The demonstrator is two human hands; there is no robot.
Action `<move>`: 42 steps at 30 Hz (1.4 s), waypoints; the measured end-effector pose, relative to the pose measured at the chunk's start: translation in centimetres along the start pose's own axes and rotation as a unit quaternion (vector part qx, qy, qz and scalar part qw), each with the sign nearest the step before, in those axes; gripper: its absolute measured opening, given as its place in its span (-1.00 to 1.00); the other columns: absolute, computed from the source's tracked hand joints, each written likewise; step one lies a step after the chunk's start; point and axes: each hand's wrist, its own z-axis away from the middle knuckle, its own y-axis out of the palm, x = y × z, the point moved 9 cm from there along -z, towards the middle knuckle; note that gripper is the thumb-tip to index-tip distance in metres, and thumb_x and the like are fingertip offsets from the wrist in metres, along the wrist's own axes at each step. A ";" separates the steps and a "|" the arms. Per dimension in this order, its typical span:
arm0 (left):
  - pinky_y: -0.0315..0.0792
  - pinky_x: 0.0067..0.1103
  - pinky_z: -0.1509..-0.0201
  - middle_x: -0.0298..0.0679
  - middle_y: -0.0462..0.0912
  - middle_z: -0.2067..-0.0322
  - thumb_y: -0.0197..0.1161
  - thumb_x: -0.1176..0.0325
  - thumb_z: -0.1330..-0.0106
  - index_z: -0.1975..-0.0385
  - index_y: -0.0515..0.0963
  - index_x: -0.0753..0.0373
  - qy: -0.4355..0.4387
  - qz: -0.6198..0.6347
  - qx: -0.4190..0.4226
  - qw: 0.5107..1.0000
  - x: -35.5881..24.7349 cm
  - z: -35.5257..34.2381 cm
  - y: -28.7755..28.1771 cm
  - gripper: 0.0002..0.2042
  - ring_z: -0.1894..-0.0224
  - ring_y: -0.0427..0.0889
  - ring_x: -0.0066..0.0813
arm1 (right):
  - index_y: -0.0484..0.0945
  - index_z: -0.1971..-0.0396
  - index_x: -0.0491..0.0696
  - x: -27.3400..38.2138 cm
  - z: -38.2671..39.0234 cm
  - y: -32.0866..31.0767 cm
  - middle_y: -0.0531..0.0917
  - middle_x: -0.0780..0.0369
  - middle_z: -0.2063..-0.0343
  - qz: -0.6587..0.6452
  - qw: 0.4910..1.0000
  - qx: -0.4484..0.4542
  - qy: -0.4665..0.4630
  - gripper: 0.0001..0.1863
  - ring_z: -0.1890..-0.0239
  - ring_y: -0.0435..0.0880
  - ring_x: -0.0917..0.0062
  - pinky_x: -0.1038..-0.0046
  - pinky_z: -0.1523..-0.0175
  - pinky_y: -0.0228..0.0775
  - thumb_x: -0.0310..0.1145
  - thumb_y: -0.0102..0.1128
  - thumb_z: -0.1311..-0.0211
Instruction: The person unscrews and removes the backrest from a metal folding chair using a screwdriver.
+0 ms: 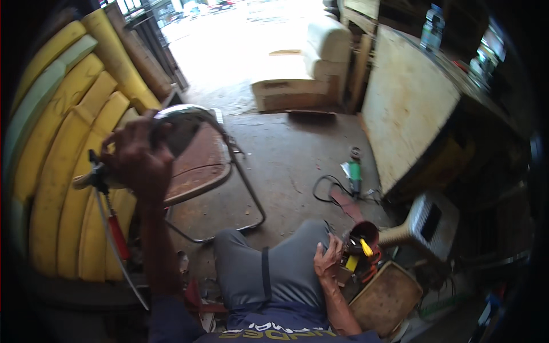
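My left hand (140, 151) is raised at the left, blurred, with its fingers bent. What it holds, if anything, I cannot make out. Behind it stands a folding chair (197, 166) with a worn brown seat and a metal frame. Close to its fingers is what looks like a bar clamp (118, 235) with a black jaw, a long bar and a red handle, at a pale rounded end piece (84, 182). My right hand (328, 257) lies on my right thigh, fingers loosely spread, holding nothing. Beside it are a dark round container (363, 231) and a yellow-handled tool (366, 247).
Yellow foam pieces (68, 188) are stacked along the left. A green power tool (355, 174) with a black cord lies on the floor ahead. A pale padded seat (297, 80), a large panel (409, 97) and a tipped stool (432, 220) stand farther right.
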 end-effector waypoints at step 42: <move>0.43 -0.29 0.03 0.13 0.64 0.17 -0.08 0.01 -0.47 0.04 0.49 0.47 -0.710 0.077 0.373 0.592 30.4 8.8 6.7 -0.48 0.13 0.63 0.01 | 0.48 -0.04 -0.28 39.7 -19.0 -1.3 0.57 -0.12 0.02 -0.025 0.900 0.343 0.268 -0.49 -0.06 0.52 0.04 0.22 -0.16 0.28 -0.14 -0.21 -0.42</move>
